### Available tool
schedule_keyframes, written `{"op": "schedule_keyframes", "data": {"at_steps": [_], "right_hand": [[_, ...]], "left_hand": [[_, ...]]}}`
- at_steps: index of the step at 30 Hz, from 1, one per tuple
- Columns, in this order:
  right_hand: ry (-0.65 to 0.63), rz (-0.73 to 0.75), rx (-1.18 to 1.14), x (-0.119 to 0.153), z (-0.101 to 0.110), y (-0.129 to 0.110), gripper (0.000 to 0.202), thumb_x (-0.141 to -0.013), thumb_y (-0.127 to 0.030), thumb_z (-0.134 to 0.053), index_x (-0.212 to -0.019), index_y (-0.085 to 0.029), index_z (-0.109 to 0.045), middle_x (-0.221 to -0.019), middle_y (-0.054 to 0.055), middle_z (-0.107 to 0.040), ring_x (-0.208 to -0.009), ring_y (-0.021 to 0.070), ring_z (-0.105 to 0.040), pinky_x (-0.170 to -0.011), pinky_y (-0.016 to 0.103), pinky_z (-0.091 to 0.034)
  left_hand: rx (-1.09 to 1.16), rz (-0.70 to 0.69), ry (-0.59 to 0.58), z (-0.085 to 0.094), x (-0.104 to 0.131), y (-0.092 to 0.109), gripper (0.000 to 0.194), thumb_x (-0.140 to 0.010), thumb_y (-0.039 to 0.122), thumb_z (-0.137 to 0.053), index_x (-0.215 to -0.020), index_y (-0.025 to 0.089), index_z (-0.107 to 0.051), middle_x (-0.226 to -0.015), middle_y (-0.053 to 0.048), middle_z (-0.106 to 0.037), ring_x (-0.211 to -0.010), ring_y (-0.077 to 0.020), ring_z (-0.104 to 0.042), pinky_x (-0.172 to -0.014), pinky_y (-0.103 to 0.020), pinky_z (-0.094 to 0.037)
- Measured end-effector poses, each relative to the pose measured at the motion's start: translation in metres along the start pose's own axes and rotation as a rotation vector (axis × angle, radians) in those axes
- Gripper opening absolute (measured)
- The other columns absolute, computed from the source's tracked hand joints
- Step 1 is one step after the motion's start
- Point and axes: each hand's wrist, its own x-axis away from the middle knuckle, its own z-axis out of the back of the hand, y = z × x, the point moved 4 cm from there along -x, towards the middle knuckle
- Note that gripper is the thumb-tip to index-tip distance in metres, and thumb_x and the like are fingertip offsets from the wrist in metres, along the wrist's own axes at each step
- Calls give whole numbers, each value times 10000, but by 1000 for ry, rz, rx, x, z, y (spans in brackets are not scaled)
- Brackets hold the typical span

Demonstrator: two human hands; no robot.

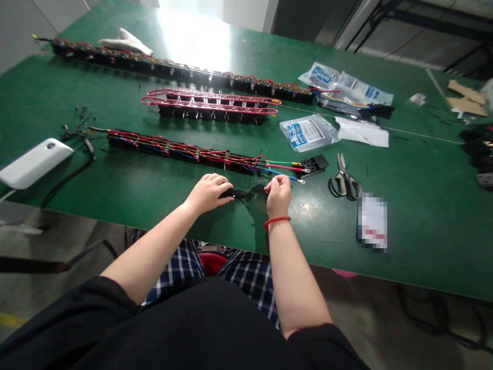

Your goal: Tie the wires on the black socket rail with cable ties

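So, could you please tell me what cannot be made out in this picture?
In the head view:
Black bundle: one end hidden by the left hand.
Thin strip: one end covered by the right hand.
White item: print blurred by pixelation.
Black parts: cut off by the right edge.

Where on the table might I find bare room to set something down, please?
Bare tabletop shows right of the scissors and blurred packet; another patch lies between the white device and left hand, this side of the nearest wired strip. It is crowded around the plastic bags and beside the right hand.
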Motion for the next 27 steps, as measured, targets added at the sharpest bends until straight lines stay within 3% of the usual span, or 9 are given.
{"op": "schedule_keyframes", "data": {"at_steps": [4, 6, 10, 12, 17, 27], "right_hand": [[-2, 4, 14, 0, 0, 1, 134, -925, -320, -483, -815, -246, -503, -619, -63, -569, -598, 134, -540, -633, 258, -424], [-2, 4, 21, 1, 0, 0, 138, -927, -327, -480, -818, -246, -501, -621, -65, -566, -595, 133, -536, -634, 258, -422], [-9, 4, 58, 2, 0, 0, 149, -925, -336, -486, -810, -243, -504, -622, -67, -565, -593, 130, -531, -635, 253, -415], [-9, 10, 72, 2, 0, 0, 149, -921, -334, -488, -805, -242, -503, -622, -66, -564, -595, 130, -531, -638, 254, -413], [0, 2, 64, 1, 1, 1, 144, -920, -329, -479, -809, -240, -499, -616, -66, -560, -592, 130, -528, -644, 254, -415], [10, -31, 105, 2, 3, -1, 128, -920, -326, -495, -834, -234, -517, -628, -60, -574, -612, 134, -545, -662, 258, -427]], "left_hand": [[70, 6, 63, 5, 4, -1, 418, -913, 554, -609, -1166, 229, -676, -1167, -85, -691, -1092, -265, -609, -982, -423, -444], [143, 46, 182, 12, 6, -7, 399, -951, 530, -549, -1174, 219, -663, -1172, -86, -688, -1109, -245, -610, -1002, -404, -448], [132, 257, 420, 28, 8, -37, 305, -994, 421, -464, -1107, 210, -653, -1136, -82, -693, -1124, -225, -610, -1024, -398, -443], [67, 284, 405, 31, 0, -52, 307, -963, 435, -522, -1142, 216, -643, -1184, -84, -686, -1166, -245, -597, -1052, -422, -418], [-32, 169, 254, 26, -29, -74, 507, -875, 512, -655, -1290, 223, -615, -1343, -100, -645, -1238, -303, -570, -1096, -473, -358], [-9, 200, 273, 15, -58, -99, 334, -899, 455, -652, -1162, 258, -713, -1201, -77, -730, -1134, -290, -638, -1027, -456, -393]]}}
